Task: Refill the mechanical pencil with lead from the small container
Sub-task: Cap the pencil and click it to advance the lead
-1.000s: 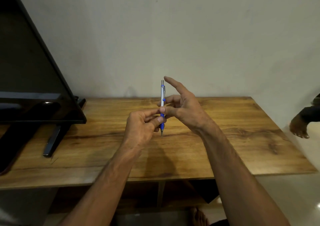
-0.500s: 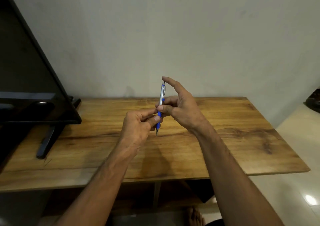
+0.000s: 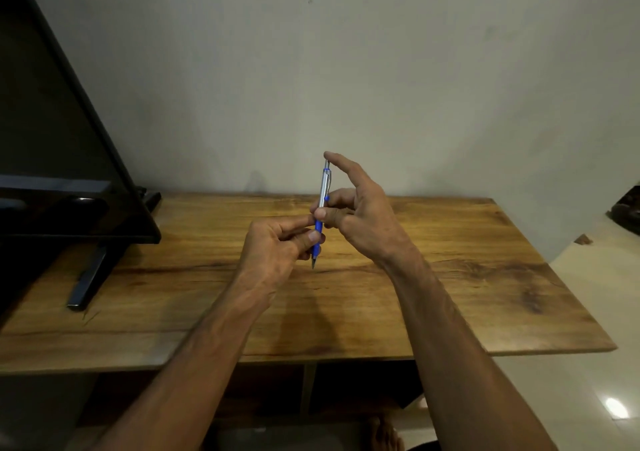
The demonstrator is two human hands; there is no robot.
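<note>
Blue-and-silver mechanical pencil [image 3: 322, 208] stands nearly upright at frame centre above the wooden table [image 3: 450, 277], left hand [image 3: 277, 253] pinching its lower grip, right hand [image 3: 360, 215] clasping the barrel, forefinger on top.

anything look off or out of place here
Nothing spilled or damaged. The one oddity: no lead container shows anywhere on the table, though the task needs one. The pencil is held near upright, tip down, by the left hand and right hand, the right index finger at its top end.
</note>
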